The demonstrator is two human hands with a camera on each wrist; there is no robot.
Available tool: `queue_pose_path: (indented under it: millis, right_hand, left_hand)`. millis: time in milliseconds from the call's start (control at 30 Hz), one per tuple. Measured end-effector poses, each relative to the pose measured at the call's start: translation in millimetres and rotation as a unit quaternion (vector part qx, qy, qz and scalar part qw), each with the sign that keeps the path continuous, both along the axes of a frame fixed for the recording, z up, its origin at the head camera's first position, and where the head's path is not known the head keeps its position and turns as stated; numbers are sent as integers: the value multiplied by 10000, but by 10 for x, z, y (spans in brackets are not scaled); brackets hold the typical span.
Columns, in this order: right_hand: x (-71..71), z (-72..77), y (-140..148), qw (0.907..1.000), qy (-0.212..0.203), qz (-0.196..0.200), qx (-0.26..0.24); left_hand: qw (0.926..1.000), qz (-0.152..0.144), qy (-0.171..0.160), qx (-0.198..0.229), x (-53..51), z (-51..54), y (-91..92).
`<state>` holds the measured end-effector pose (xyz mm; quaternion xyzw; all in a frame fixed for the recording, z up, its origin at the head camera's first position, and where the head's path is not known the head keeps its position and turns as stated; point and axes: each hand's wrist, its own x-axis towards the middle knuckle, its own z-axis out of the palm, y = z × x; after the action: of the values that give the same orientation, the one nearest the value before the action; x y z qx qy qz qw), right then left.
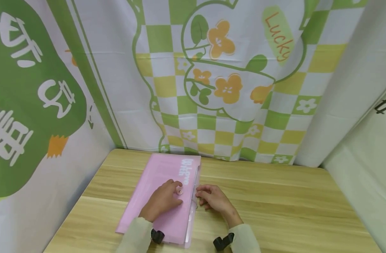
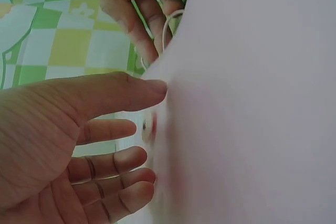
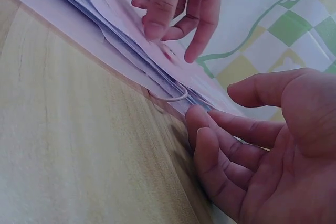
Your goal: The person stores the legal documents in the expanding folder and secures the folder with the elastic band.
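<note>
A pink document folder (image 1: pixel 167 168) with white lettering lies on the wooden table. My left hand (image 1: pixel 162 198) rests on its cover, thumb and fingers spread around a small round button (image 1: pixel 179 190). The left wrist view shows the button (image 2: pixel 147 127) just beyond those fingertips, not gripped. Beside the folder's right edge is my right hand (image 1: pixel 213 198), its fingers loosely bent. A thin pale cord loop (image 3: pixel 176 98) sticks out from that edge, close to the right fingertips. In the right wrist view the thumb stands apart from the fingers, with no hold on the cord visible.
Several sheets or dividers (image 3: pixel 100 22) show along the folder's open side. The wooden table (image 1: pixel 275 203) extends to the right. A patterned curtain (image 1: pixel 231 133) hangs behind its far edge, and more printed cloth (image 1: pixel 38 105) hangs on the left.
</note>
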<state>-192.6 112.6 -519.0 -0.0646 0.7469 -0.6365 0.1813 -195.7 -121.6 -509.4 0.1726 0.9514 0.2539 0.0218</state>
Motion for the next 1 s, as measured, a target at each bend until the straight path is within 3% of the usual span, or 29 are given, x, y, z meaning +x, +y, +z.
queue_pose_path:
  millis: [267, 500, 767, 1000]
  right_hand:
    - [-14, -4, -13, 9999, 21, -50, 101]
    - [-29, -5, -34, 9998, 48, -139, 118]
    - [-54, -50, -77, 9997, 23, -196, 134]
    - [-60, -43, -82, 9995, 17, -301, 52]
  left_hand:
    - [9999, 90, 40, 70, 41, -52, -167]
    - [9998, 114, 175, -39, 69, -33, -271]
    - [9992, 62, -384, -16, 84, -35, -313]
    - [9990, 61, -383, 233, 116, -71, -303]
